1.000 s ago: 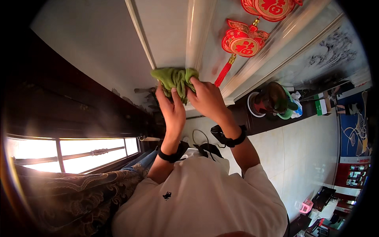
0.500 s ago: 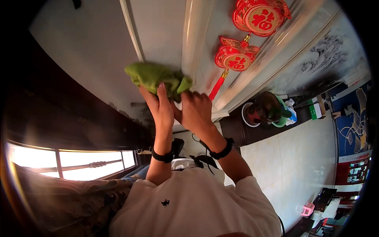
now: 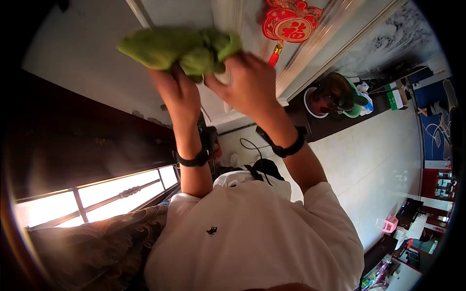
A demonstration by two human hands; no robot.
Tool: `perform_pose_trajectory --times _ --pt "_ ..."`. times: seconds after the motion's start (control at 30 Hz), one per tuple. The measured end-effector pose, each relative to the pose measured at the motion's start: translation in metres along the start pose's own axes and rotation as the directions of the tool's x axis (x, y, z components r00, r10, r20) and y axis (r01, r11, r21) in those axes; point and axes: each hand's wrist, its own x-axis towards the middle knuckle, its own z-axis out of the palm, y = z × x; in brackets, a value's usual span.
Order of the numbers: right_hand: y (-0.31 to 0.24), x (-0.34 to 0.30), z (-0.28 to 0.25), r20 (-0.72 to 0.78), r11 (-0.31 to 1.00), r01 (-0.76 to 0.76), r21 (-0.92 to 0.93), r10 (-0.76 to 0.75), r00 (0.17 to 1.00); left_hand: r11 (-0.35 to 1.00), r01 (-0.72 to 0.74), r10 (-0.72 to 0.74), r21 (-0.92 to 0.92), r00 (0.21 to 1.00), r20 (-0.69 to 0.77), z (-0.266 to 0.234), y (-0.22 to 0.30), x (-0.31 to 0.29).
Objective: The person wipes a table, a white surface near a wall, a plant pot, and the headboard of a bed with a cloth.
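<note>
A bunched green cloth (image 3: 174, 48) is stretched between my two raised hands, somewhat blurred, in front of a pale panelled surface (image 3: 184, 14). From below, my left hand (image 3: 177, 94) grips the cloth, its fingertips partly covered by the folds. My right hand (image 3: 250, 82) is closed on the cloth's right end, thumb toward the left hand. Just right of that hand hangs a red and gold ornament (image 3: 291, 24) with a red tassel.
To the right, a dark ledge (image 3: 330, 126) bears a brown pot (image 3: 335, 92), a green basin (image 3: 357, 109) and a green-and-white box (image 3: 397, 97). A barred window (image 3: 116, 194) and patterned curtain (image 3: 97, 242) are at left. A black cable (image 3: 259, 153) dangles below my right hand.
Both hands have moved up and to the left in the picture with the green cloth, which is spread wider. My view has shifted, so less of the red ornaments shows.
</note>
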Motion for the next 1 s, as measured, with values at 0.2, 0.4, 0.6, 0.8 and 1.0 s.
perform_pose_trajectory --times 0.2,0.4,0.6,0.8,1.0 --pt "0.048 -0.138 0.054 0.546 0.977 -0.197 -0.084 0.210 0.811 0.956 0.278 -0.284 0.093 0.957 0.060 -0.010 -0.078 -0.110" --pt "0.042 -0.132 0.053 0.372 0.977 -0.208 0.040 0.179 0.911 0.823 0.264 -0.229 0.503 0.965 -0.131 -0.015 -0.066 -0.132" --pt "0.045 -0.058 0.023 0.007 0.992 -0.007 0.123 0.006 1.000 0.889 -0.060 0.159 0.454 0.970 -0.183 0.020 -0.019 -0.089" --pt "0.087 -0.140 0.048 0.384 0.978 -0.081 0.190 0.002 0.923 0.795 0.105 -0.052 0.597 0.993 -0.106 0.037 -0.060 -0.157" --pt "0.166 -0.201 0.023 0.428 0.872 -0.431 0.231 0.307 0.850 0.718 0.422 -0.503 0.554 0.864 -0.006 0.082 -0.043 -0.191"
